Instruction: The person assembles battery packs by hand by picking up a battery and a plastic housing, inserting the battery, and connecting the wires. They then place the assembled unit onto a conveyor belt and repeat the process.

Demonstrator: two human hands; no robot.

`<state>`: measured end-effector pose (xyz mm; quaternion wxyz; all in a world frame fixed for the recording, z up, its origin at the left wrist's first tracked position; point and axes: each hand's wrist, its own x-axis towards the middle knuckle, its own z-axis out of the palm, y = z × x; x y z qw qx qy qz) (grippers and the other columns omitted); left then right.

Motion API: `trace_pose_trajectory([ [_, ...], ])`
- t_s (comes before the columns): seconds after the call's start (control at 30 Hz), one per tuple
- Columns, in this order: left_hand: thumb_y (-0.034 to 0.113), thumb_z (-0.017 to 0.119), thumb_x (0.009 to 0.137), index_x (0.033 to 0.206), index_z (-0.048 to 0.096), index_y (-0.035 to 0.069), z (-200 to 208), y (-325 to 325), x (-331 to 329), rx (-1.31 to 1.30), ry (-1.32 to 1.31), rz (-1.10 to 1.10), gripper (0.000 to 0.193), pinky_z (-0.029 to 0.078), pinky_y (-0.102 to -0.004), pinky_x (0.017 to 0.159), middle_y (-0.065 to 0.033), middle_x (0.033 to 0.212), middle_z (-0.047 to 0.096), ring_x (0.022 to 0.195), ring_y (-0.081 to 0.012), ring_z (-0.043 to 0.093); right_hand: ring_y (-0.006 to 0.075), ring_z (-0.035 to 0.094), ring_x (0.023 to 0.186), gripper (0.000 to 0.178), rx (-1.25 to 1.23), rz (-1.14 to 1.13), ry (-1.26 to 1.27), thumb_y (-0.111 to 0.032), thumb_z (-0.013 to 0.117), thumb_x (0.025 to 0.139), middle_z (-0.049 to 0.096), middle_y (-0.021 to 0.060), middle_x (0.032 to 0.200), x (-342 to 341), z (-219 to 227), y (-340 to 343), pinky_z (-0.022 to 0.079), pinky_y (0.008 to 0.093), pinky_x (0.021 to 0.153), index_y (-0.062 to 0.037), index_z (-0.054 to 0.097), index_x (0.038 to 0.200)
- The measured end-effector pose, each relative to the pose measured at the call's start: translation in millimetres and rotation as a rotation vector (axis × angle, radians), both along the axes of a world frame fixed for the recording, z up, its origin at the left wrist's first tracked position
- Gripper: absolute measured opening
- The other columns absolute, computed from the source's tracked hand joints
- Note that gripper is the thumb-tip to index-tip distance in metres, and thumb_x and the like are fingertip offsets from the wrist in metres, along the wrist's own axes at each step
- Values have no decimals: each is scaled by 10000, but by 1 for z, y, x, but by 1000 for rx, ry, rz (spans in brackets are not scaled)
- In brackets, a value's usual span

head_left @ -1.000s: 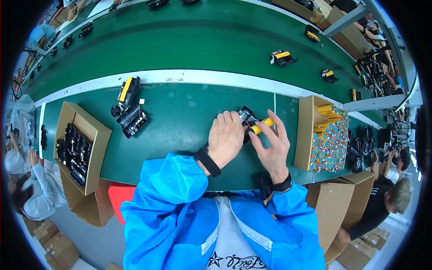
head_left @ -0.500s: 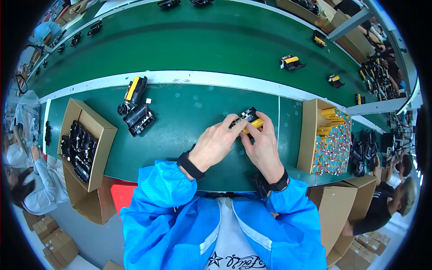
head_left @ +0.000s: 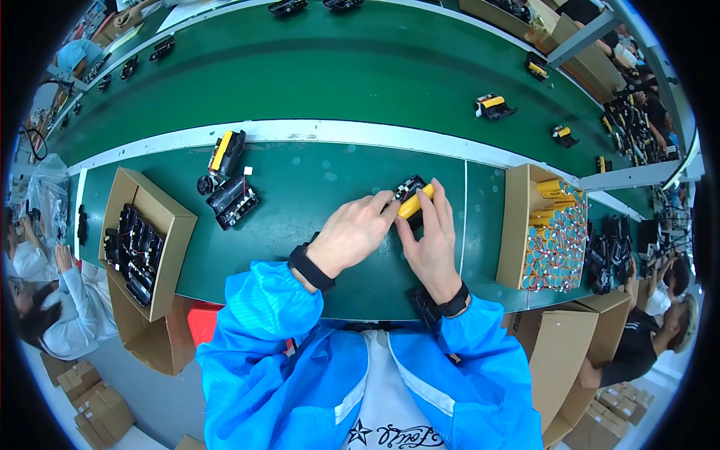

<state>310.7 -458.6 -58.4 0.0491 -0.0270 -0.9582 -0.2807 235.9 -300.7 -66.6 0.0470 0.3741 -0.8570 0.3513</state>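
Observation:
A black plastic housing [head_left: 409,186] with small circuit parts is held over the green bench in front of me. A yellow cylindrical battery [head_left: 415,202] lies slantwise along its near right side. My left hand [head_left: 355,234] grips the housing's left end, fingertips closed on it. From the right, my right hand [head_left: 430,244] closes thumb and fingers around the battery, pressed against the housing. Part of the housing's underside is hidden by my fingers. Close to my right wrist, another dark part [head_left: 424,306] rests at the bench's near edge.
Left stands a cardboard box [head_left: 174,251] of black housings; right, a cardboard box [head_left: 514,225] of yellow batteries. A housing with a battery [head_left: 226,154] and an open housing [head_left: 232,201] lie left of centre. Beyond the white rail [head_left: 322,130], a green conveyor [head_left: 337,75] carries several assemblies.
My right fingers have straightened and shifted along the battery, which now shows more of its length beside the housing. The assemblies on the conveyor have moved slightly right.

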Motion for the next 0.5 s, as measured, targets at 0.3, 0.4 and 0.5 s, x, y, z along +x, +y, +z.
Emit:
trace_pose_trajectory([
  [0.3,43,667,804,1184,591,-44,9,-14,-2,318,48,48,396,533,-393,666,-204,976,660,754,-321,657,445,497,1213,602,92,10,-82,-65,779,741,454,264,1387,1,11,-12,456,455,987,51,513,1269],
  [0.4,109,720,793,1134,608,-54,4,-17,-19,430,-41,100,394,514,-367,626,-185,902,664,702,-283,644,449,499,1209,617,107,3,-100,-73,784,737,453,262,1389,2,13,-14,455,455,990,55,507,1273],
  [0.5,169,773,762,1073,628,-60,-7,-18,-43,463,-231,163,413,492,-334,587,-149,838,663,663,-227,626,451,479,1237,656,118,-18,-144,-69,780,735,442,273,1397,1,10,-13,441,456,1016,63,478,1302],
])
